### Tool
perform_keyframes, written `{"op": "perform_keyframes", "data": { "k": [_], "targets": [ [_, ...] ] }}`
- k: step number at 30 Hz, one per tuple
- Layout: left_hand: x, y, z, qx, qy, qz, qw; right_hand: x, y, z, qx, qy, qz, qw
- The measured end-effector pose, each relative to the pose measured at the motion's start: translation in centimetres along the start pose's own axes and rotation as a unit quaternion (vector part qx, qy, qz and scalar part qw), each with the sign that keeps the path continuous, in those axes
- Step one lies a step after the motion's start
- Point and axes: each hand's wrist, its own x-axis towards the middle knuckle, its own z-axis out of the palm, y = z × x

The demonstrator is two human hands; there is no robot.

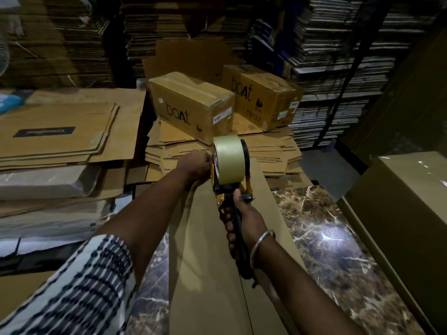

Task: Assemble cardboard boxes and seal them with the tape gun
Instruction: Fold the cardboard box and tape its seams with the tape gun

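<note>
Nearest, low on the left, a patterned sleeve (pixel 79 286) covers the left arm, which reaches forward to the tape gun (pixel 229 184). Right hand (pixel 244 221) is wrapped round the gun's black handle, fingers curled tight, a metal bangle (pixel 262 240) at the wrist. Left hand (pixel 197 165) is closed at the left side of the gun's head, just beside the tape roll (pixel 228 159); it seems to pinch the tape end or the frame, though what exactly it holds cannot be told.

Under both hands lies a long cardboard box (pixel 205 250), its top flaps meeting in a seam that runs away from the person, on a marbled floor (pixel 326 233). Beyond the hands sit two sealed printed boxes (pixel 193 102) on a heap of flat cardboard (pixel 271 151); left of the left hand is another stack of flattened cartons (pixel 60 134).

The box looks light and stiff along its edges but likely to give where the flaps meet, so pressure belongs near the seam's ends. The gun is probably top-heavy from the roll; the handle is the sound grip, and the toothed cutter near the roll is to be kept off the fingers.
</note>
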Motion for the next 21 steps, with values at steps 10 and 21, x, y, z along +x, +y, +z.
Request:
{"op": "perform_keyframes", "data": {
  "k": [10, 21],
  "targets": [
    [-1.5, 1.1, 0.2, 0.079, 0.048, -0.023, 0.995, -6.7, 2.5, -1.9, -0.012, -0.007, 0.027, 1.000],
    [-8.8, 3.8, 0.6, -0.019, 0.063, 0.128, 0.990, -9.8, 4.0, -2.3, -0.019, 0.017, 0.049, 0.998]
  ]
}}
